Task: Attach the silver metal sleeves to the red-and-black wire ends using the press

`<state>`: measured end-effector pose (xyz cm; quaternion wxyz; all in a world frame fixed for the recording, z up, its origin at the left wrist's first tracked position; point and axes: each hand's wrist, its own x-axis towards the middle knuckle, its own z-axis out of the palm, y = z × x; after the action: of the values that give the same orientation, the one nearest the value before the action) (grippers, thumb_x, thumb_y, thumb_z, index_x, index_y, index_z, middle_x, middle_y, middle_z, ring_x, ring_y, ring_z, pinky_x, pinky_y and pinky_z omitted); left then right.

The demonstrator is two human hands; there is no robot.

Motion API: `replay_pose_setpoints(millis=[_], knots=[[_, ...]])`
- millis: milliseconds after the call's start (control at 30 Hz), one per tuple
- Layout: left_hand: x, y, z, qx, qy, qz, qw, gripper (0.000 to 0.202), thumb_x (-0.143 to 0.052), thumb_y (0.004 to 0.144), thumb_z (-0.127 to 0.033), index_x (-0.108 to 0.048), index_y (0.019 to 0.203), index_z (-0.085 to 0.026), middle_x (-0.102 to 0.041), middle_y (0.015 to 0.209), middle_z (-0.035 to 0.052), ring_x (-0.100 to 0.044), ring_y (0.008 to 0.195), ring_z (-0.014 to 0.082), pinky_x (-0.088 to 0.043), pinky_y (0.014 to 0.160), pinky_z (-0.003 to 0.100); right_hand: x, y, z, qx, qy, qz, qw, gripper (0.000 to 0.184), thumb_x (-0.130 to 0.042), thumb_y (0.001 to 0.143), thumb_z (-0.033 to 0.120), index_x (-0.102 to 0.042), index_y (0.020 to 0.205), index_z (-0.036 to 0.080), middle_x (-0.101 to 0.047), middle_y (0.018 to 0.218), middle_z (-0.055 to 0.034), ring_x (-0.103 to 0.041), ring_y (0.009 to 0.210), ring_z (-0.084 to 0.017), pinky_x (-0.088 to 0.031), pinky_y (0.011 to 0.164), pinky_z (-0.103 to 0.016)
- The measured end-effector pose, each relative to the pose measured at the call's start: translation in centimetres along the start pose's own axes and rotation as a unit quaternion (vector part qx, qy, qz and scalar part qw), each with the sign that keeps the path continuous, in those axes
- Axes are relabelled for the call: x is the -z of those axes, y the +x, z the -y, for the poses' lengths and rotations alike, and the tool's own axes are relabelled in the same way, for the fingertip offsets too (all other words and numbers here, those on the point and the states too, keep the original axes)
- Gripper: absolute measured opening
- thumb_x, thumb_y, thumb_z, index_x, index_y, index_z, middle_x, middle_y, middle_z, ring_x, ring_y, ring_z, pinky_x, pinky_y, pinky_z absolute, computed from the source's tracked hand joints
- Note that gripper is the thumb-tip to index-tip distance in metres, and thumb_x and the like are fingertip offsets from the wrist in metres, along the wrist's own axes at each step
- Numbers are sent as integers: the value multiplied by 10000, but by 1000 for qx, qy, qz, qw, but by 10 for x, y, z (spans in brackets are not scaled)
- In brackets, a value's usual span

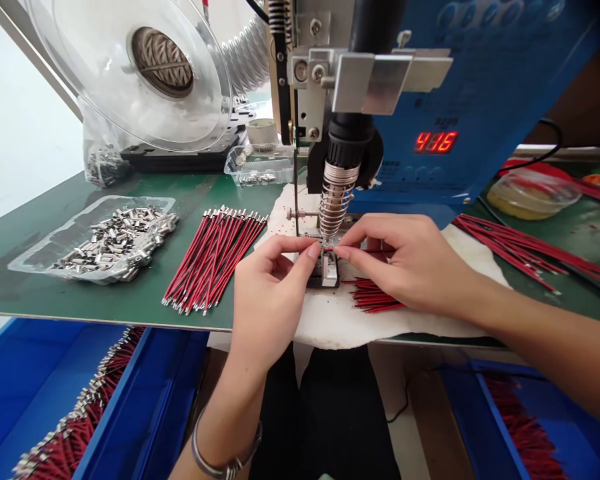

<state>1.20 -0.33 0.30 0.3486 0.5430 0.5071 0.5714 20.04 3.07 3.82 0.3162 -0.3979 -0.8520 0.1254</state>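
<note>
Under the tip of a soldering iron [338, 193] with a spring around it, my two hands meet at a small metal fixture [329, 272]. My left hand [275, 287] is closed in a pinch between thumb and forefinger at the left of the tip; what it holds is too small and covered to make out. From the right, my right hand [405, 263] pinches a thin red wire [375, 251] whose end reaches the tip. A bundle of red and black wires [377, 295] lies on a white cloth [340, 327] below my right hand.
A clear tray [45, 257] of small metal parts and a pile of red-black wires [213, 260] lie left on the green table [130, 300]. The blue machine [480, 87] shows 416. More wires [525, 250] lie right. Blue bins [145, 400] stand below; a clear reel [90, 80] stands behind.
</note>
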Motion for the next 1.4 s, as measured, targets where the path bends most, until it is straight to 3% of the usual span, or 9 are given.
replay_pose_setpoints(millis=[400,700,1400], knots=[[-1,0,-2,6,10,-3,1000,157,-783,853,-369,-791,873,-213,-720,744,13,-565,629,114,-413,565,224,-1,1,-3,51,-14,-19,998,109,-649,940,195,-715,856,177,-716,790,-2,-609,656,-122,-430,612,-264],[-1,1,-1,-1,5,-2,1000,146,-756,872,-344,-788,882,-202,-749,820,39,-613,685,134,-455,605,228,-2,-2,-3,80,-37,-37,995,101,-646,938,187,-725,881,159,-701,787,-7,-560,602,-106,-417,597,-271],[0,-1,-1,-6,10,-11,1000,133,-780,858,-344,-788,883,-213,-750,844,34,-622,711,141,-466,623,238,-2,0,-2,73,-48,-32,996,107,-648,937,186,-724,863,170,-700,767,3,-576,624,-116,-398,594,-272]])
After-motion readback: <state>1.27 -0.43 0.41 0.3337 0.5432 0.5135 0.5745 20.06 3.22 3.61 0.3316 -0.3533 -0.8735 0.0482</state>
